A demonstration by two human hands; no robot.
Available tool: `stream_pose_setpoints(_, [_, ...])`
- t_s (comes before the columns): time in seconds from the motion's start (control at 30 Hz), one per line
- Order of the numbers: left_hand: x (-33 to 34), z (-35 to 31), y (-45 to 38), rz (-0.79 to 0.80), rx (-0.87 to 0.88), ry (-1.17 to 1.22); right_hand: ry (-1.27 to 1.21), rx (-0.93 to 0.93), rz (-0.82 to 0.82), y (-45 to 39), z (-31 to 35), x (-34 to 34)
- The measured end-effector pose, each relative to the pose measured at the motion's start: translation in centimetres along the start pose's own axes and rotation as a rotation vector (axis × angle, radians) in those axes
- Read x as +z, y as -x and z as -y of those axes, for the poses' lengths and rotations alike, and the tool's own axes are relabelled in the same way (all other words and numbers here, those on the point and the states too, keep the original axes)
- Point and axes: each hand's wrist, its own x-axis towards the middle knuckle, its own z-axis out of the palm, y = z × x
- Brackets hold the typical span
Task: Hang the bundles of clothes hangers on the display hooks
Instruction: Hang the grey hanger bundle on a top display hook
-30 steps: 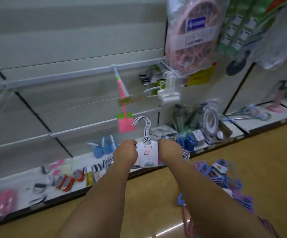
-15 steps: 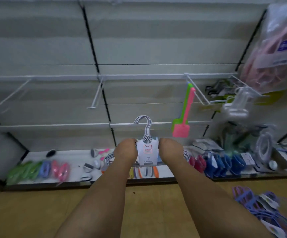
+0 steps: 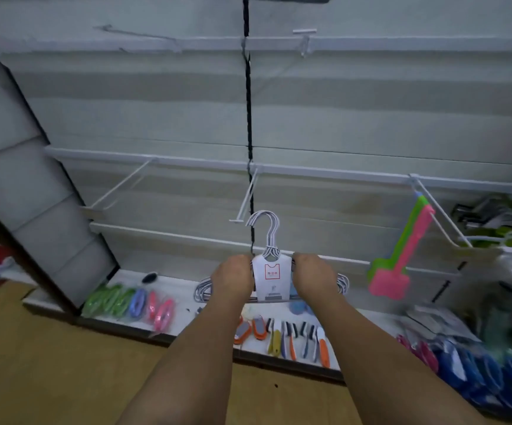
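1. Head view: both bare forearms reach forward at the middle of the frame. The left hand and the right hand hold one bundle of white hangers between them, each hand's fingers curled round a shoulder of the bundle on either side of its white card with a red mark.
2. The bundle is upright in the air in front of the shelving, its stacked wire tops curving up just right of the tip of a white hook, near it but not on it.
3. That hook juts from a white rail across the grey back panel; a second hook juts from the same rail further left.
4. To the right, a pink and green tool hangs from another hook on the rail.
5. Below, the bottom shelf holds green, blue and pink packets on the left, a row of brushes under the hands, and blue items on the right, blurred.
6. The floor is tan.
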Motion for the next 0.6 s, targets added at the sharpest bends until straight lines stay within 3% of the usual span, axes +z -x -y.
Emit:
stream_pose_setpoints(0.3, [-6.9, 2.2, -3.6, -0.304, 0.094, 0.037, 0.072, -0.085, -0.29, -4.0, 5.1, -5.4])
stream_pose_setpoints(0.6, [-16.3, 4.8, -8.3, -0.518, 0.316, 0.039, -0.011, 0.036, -0.552, -7.2, 11.7, -12.0])
